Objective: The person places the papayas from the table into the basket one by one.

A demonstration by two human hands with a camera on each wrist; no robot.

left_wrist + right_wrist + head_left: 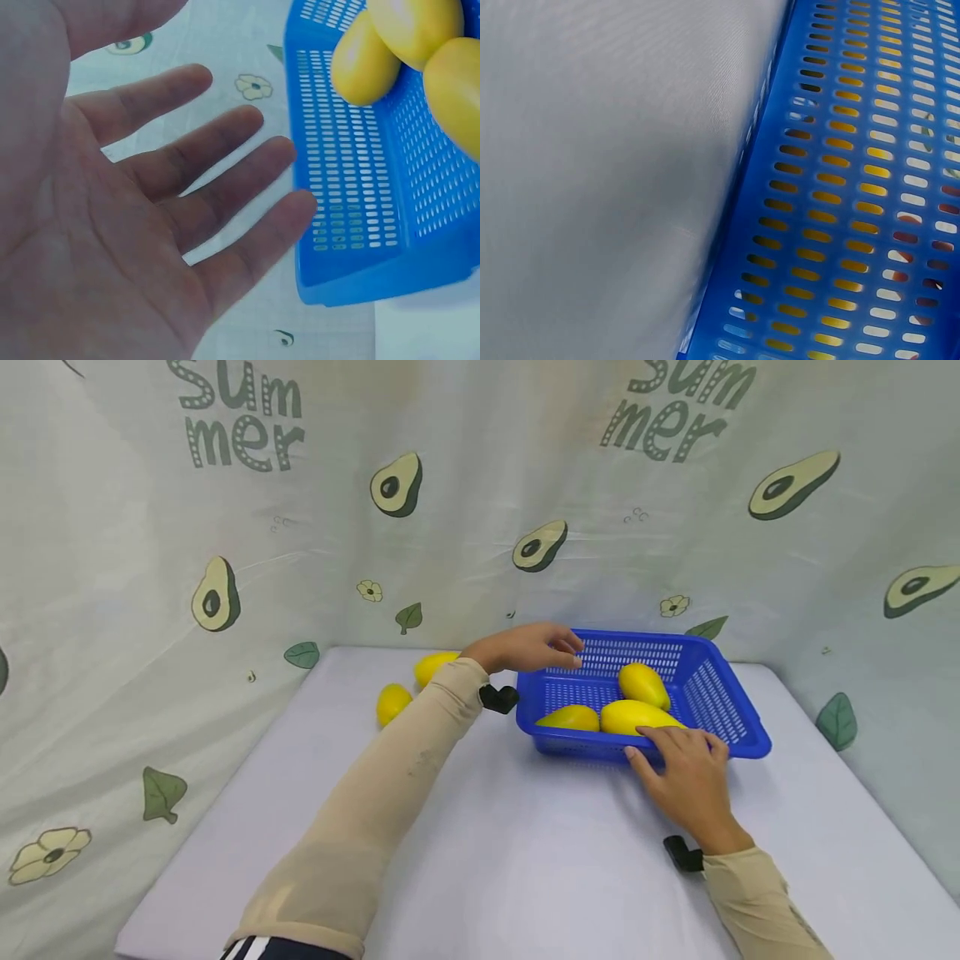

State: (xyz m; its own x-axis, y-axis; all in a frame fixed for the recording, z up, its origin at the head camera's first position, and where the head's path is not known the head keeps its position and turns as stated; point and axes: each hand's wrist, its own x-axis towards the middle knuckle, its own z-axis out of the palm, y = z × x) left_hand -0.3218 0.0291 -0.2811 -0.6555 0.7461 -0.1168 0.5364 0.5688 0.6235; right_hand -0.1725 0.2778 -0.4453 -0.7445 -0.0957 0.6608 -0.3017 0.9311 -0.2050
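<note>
A blue plastic basket (712, 727) with slotted walls stands toward the back right of the table. In it lie three yellow mangoes, one at the back (643, 685), one at the front left (573, 718) and one at the front middle (633, 717). My left hand (531, 647) hovers by the basket's left rim. Its fingers are spread and hold nothing in the left wrist view. At the front rim, my right hand (686, 777) grips the basket, fingers over the edge and thumb outside. The right wrist view shows the slotted wall (832, 195) but not that hand.
Two more mangoes lie on the white table (480, 843) left of the basket, one nearer (392, 703) and one farther back (433, 667), partly behind my left forearm. A printed curtain (465, 585) hangs behind the table and along its sides.
</note>
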